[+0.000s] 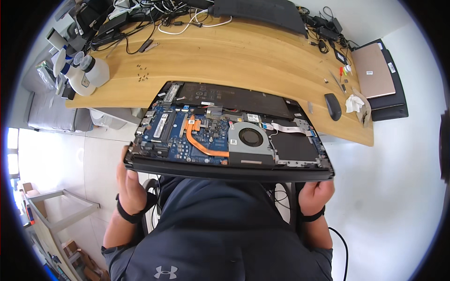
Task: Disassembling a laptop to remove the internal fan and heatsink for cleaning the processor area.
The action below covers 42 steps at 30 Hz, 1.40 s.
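An opened laptop [206,145], its bottom cover off, is held up between my two hands at the table's near edge. Its inside faces up: a blue circuit board, a copper heat pipe [199,146], a round cooling fan [251,136] and a long black battery [225,97] along the far side. My left hand [132,187] grips the near left corner, its fingers partly hidden by the case. At the near right corner my right hand [317,196] is closed on the edge, with most fingers out of sight underneath.
Small screws [142,72] lie on the wooden table [211,56], left of centre. White bottles [96,70] stand at the left edge. A black mouse [333,107], tools, crumpled tissue [355,104] and closed laptops [373,70] are on the right. Cables and a black panel [258,14] fill the back.
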{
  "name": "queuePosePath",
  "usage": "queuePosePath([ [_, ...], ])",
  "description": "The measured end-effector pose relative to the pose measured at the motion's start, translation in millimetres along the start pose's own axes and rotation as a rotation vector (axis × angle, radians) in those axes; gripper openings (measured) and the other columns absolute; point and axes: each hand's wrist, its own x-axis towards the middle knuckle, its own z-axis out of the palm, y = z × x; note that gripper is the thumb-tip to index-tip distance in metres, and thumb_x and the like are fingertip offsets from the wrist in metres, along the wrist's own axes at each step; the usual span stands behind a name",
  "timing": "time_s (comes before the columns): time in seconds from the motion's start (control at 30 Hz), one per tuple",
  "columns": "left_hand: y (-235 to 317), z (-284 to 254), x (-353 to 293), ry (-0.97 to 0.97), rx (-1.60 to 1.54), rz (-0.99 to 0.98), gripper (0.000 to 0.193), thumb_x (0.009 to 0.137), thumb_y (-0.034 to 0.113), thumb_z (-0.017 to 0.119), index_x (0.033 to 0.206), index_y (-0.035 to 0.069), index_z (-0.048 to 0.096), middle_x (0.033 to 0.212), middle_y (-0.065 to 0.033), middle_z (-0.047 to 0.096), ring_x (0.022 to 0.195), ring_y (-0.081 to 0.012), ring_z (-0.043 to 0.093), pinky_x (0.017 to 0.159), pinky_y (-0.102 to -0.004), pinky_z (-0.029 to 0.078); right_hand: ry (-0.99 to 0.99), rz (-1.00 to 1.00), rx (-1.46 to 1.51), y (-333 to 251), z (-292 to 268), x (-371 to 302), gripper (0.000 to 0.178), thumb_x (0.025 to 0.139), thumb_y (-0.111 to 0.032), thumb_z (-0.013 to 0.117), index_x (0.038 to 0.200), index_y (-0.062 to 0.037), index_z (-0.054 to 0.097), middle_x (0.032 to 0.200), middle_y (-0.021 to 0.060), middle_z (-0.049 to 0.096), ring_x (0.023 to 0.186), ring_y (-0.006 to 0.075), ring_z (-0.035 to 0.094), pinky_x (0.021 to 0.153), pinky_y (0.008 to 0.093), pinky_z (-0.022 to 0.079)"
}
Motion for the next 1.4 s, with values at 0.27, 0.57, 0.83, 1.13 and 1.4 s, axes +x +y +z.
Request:
queuePosePath([
  [0.27,-28.4,17.2,7.8,-0.289,0.093,0.095,0.072,0.108,0.051,0.033,0.143,-0.012,0.038,0.121,-0.0263,0.061,0.111,-0.0377,0.063,0.096,-0.0407,0.048,-0.055,0.069,0.101,44.9,51.3,-25.0,0.025,0.095,0.0,0.054,0.115,0.0053,0.067,0.103,0.0222,0.07,0.09,0.0395,0.07,0.08,0.0383,0.055],
  [0.57,-55.0,24.8,25.8,-0.354,0.144,0.051,0.049,0.111,0.02,0.038,0.15,-0.011,0.033,0.134,-0.0273,0.059,0.123,-0.0397,0.059,0.107,-0.0408,0.043,-0.251,0.183,0.101,52.6,74.6,-6.5,0.021,0.099,-0.012,0.062,0.116,-0.0004,0.067,0.108,0.0204,0.068,0.091,0.0416,0.069,0.075,0.0414,0.056],
  [0.83,-52.0,32.3,45.7,-0.345,0.054,-0.025,0.044,0.111,0.016,0.043,0.147,-0.008,0.037,0.127,-0.0235,0.064,0.118,-0.0332,0.063,0.103,-0.0382,0.046,-0.353,0.223,0.061,49.2,79.5,11.8,0.023,0.102,-0.017,0.065,0.115,0.0009,0.066,0.095,0.018,0.071,0.081,0.0347,0.069,0.074,0.0384,0.053],
  [1.13,-42.6,26.3,56.7,-0.371,0.156,-0.091,0.043,0.108,0.015,0.05,0.144,-0.008,0.044,0.122,-0.0266,0.067,0.114,-0.0419,0.066,0.1,-0.0416,0.049,-0.569,0.471,0.132,34.8,59.5,36.6,0.023,0.096,-0.02,0.073,0.106,-0.0008,0.068,0.086,0.0148,0.07,0.074,0.0274,0.068,0.069,0.0357,0.054],
  [1.4,4.8,-7.4,71.0,-0.396,0.416,-0.109,0.018,0.093,0.009,0.072,0.106,-0.003,0.068,0.078,-0.0126,0.067,0.069,-0.0243,0.063,0.069,-0.0352,0.052,-0.892,0.475,0.396,3.9,-30.3,66.3,0.012,0.092,-0.006,0.07,0.101,0.002,0.068,0.091,0.0085,0.065,0.073,0.0147,0.062,0.067,0.0275,0.05],
])
